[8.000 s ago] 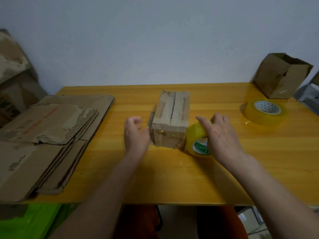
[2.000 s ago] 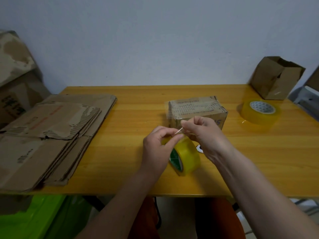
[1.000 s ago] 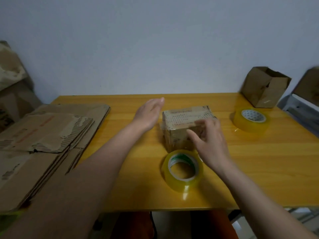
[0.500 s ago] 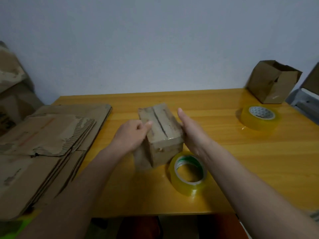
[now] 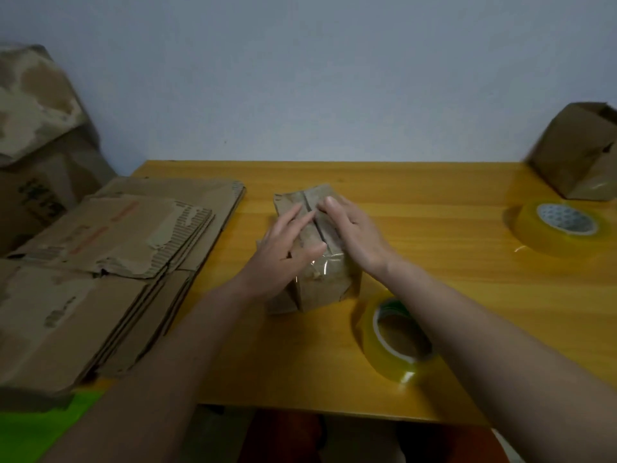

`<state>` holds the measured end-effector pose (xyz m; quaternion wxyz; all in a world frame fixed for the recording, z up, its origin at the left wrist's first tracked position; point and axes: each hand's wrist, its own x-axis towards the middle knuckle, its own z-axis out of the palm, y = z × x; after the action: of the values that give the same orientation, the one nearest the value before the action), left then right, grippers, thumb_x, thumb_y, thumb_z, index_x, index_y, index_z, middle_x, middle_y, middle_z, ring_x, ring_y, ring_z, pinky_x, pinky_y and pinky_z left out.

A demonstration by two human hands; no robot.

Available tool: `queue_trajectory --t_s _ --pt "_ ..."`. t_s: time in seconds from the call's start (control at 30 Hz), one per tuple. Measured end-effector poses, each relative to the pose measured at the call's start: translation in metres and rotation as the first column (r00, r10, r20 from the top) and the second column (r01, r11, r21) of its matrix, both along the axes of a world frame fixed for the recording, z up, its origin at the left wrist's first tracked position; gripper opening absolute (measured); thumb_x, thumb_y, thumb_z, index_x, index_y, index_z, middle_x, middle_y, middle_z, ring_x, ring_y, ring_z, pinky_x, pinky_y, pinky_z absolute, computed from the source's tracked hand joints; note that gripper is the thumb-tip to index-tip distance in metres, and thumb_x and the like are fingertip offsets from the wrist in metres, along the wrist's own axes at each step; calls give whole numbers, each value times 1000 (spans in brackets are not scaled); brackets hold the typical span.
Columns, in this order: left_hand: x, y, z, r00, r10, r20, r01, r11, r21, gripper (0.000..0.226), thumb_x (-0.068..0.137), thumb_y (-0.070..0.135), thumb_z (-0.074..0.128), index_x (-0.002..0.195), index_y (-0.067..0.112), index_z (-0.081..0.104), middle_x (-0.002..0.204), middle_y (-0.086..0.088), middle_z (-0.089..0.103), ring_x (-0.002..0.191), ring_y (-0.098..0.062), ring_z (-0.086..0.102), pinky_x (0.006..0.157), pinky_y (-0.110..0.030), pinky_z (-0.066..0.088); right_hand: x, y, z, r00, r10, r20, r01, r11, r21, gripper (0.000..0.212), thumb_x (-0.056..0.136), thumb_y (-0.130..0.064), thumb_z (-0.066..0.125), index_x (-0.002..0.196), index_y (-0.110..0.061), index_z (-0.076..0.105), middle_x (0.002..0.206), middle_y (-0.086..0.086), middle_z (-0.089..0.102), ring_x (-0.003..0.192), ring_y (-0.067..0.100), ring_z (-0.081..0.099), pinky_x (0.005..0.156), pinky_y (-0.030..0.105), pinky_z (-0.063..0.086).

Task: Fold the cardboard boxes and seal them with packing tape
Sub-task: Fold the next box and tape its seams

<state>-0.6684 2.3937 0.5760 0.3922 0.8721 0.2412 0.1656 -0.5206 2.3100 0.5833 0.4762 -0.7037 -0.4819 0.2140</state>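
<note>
A small folded cardboard box [image 5: 329,282] stands in the middle of the yellow wooden table [image 5: 450,262], its top flaps meeting in a dark seam. Clear tape shines on its near upper edge. My left hand [image 5: 288,248] lies flat on the left top flap, fingers straight, thumb near the taped edge. My right hand [image 5: 354,228] presses flat on the right flap. A yellow tape roll [image 5: 395,342] lies on the table just right of the box, near my right forearm.
A stack of flattened cardboard boxes [image 5: 100,262] covers the table's left end. A second tape roll [image 5: 557,225] and an open folded box [image 5: 577,155] sit at the far right. More cardboard [image 5: 36,128] leans at the left wall.
Half a second ago both hands held the box by its sides; now both lie flat on its top flaps. The tape roll rests where it was.
</note>
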Motion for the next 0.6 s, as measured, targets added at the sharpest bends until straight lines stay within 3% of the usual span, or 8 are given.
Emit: queue_trajectory --t_s 0.13,0.27,0.37,0.5,0.6 --pt "1 2 -4 999 -11 44 11 1000 -13 79 70 70 53 141 43 34 153 22 15 144 -10 16 115 -51 27 5 -1 -6 967 30 254 -37 999 21 55 91 -58 43 133 -24 55 155 0 27 143 11 18 110 26 16" --pt "1 1 -9 998 -7 66 4 999 44 72 73 59 62 139 41 39 151 18 20 143 -12 19 114 -53 27 15 -9 -8 884 161 439 -142 987 -75 84 75 -67 48 144 -20 40 155 -3 28 146 17 13 117 33 12" --pt "0 3 -12 997 -18 73 9 993 121 85 67 63 64 142 32 40 152 8 23 142 -15 22 113 -52 28 24 -16 -10 807 209 552 -203 977 -73 86 75 -60 55 145 -14 38 154 3 28 146 23 16 119 39 17" --pt "-1 4 -19 994 -8 109 -14 979 203 97 63 51 83 145 24 37 152 5 25 141 -14 25 111 -54 30 28 -19 -14 785 228 576 -252 967 -39 83 75 -56 59 143 -11 41 153 7 31 143 27 25 114 49 28" --pt "-2 2 -24 994 -10 105 -17 965 262 116 53 50 89 147 19 29 155 3 19 143 -15 20 112 -55 28 29 -22 -13 823 268 501 -272 960 -67 82 74 -54 65 144 -19 39 155 -2 26 144 18 22 114 46 29"
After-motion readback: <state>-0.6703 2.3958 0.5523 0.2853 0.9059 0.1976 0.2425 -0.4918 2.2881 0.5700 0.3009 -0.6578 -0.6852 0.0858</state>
